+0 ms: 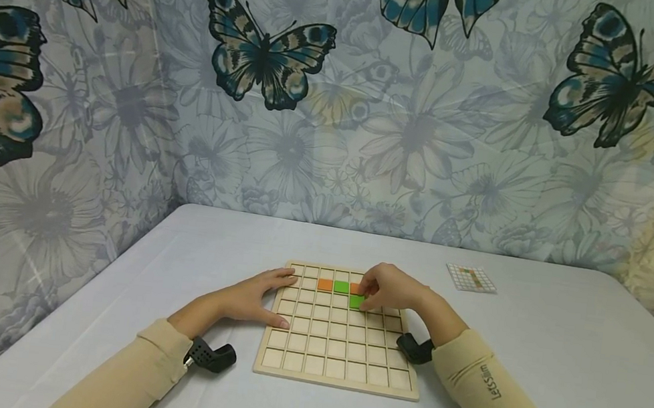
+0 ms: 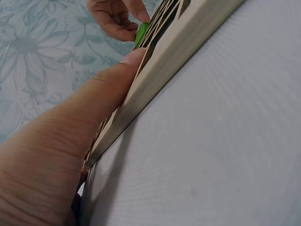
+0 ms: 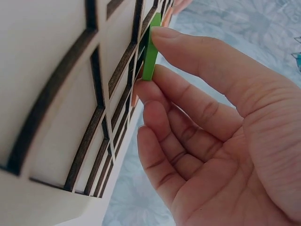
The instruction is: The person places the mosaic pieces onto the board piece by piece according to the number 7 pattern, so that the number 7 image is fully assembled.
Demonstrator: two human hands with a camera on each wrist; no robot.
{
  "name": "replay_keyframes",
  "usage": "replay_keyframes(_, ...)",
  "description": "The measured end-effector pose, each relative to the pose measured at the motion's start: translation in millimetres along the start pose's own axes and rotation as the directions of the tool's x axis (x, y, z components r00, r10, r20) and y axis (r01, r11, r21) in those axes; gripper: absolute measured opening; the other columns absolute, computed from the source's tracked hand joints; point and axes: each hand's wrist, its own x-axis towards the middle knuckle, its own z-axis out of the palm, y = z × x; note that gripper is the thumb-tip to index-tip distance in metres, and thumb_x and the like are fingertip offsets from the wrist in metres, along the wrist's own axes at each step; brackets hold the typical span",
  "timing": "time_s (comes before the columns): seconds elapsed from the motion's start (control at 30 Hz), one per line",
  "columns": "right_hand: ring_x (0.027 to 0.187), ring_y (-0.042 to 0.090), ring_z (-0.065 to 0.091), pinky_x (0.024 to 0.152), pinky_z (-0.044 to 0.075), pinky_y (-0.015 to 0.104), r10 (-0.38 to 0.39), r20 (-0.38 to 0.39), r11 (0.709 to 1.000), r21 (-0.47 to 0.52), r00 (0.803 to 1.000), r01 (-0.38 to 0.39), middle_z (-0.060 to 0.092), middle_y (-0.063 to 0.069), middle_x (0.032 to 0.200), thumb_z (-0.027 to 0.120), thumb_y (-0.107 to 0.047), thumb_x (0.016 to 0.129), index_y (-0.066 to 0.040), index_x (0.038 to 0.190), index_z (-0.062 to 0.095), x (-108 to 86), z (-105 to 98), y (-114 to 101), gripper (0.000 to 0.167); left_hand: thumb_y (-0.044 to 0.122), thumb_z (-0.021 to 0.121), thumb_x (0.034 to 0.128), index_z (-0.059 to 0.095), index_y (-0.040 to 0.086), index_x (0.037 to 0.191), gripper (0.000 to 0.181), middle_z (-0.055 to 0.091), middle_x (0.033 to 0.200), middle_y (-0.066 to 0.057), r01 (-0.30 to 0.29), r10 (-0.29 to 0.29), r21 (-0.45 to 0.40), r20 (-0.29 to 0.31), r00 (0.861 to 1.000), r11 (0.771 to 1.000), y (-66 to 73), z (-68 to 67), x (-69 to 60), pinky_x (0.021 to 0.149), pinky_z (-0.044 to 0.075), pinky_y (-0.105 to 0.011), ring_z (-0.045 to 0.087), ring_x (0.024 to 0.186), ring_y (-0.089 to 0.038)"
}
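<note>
A wooden grid board [image 1: 336, 389] lies flat on the table. My left hand [image 1: 252, 296] rests at its left edge, thumb and fingers spread apart, the fingertips on the frame. My right hand [image 1: 389, 286] is over the upper right part of the grid. Between thumb and finger it pinches a green square tile [image 3: 150, 52], which stands tilted against the grid in the right wrist view. In the row behind lie an orange tile [image 1: 325, 284], a second green tile [image 1: 341, 287] and another orange tile [image 1: 355, 288], partly covered by my right fingers.
A small card [image 1: 471, 279] printed with a coloured grid lies on the white tabletop [image 1: 527, 361], behind and to the right of the board. Butterfly-patterned cloth [image 1: 331, 164] hangs behind the table and along its left side.
</note>
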Motion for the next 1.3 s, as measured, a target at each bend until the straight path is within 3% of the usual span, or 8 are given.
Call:
replay_keyframes(0.4,0.080,0.012,0.058,0.072,0.050,0.027,-0.013,-0.047,1.000,0.028,0.999,0.014,0.067,0.006,0.091,0.073,-0.013,0.079,-0.002,0.094,0.070,-8.0,-13.4,5.9,0.018,0.049,0.076,0.0719,0.032,0.017,0.146,0.092,0.017,0.156,0.001,-0.003,0.003,-0.001,0.002,1.000,1.000,0.2,0.1,0.2,0.113,0.018,-0.056,0.011,0.145,-0.030)
replay_keyframes(0.63,0.088,0.017,0.056,0.079,0.049,0.032,0.082,-0.076,0.992,0.100,0.994,-0.075,0.066,0.013,0.101,0.073,-0.018,0.080,0.000,0.102,0.069,-19.0,-30.4,27.1,0.028,0.049,0.076,0.0719,0.032,0.018,0.146,0.092,0.017,0.156,0.001,0.003,-0.003,0.007,0.002,1.000,1.000,0.4,0.0,0.4,0.113,0.018,-0.057,0.011,0.145,-0.030)
replay_keyframes(0.8,0.086,0.017,0.054,0.077,0.047,0.030,0.148,-0.085,0.980,0.150,0.985,-0.134,0.065,0.014,0.100,0.073,-0.018,0.080,0.000,0.104,0.068,-28.9,-40.4,43.8,0.030,0.049,0.076,0.0717,0.032,0.018,0.146,0.092,0.017,0.156,0.001,0.007,-0.007,0.002,0.004,1.000,1.000,1.2,0.2,0.4,0.113,0.018,-0.056,0.011,0.145,-0.030)
replay_keyframes(1.03,0.084,0.015,0.054,0.076,0.046,0.029,0.194,-0.076,0.967,0.183,0.978,-0.178,0.065,0.007,0.097,0.071,-0.020,0.083,0.001,0.107,0.067,-43.1,-48.1,55.8,0.033,0.049,0.076,0.0718,0.032,0.018,0.146,0.092,0.017,0.156,0.001,0.007,-0.007,-0.001,0.003,1.000,1.000,0.2,0.4,0.2,0.113,0.018,-0.057,0.011,0.145,-0.030)
replay_keyframes(1.3,0.087,0.012,0.058,0.084,0.047,0.033,0.233,-0.051,0.952,0.218,0.971,-0.217,0.069,0.006,0.096,0.068,-0.018,0.084,0.001,0.104,0.068,-50.0,-47.0,69.8,0.027,0.050,0.075,0.0721,0.032,0.019,0.147,0.091,0.017,0.156,0.001,0.006,-0.006,0.010,0.005,1.000,1.000,-1.1,1.2,1.0,0.112,0.018,-0.057,0.011,0.145,-0.030)
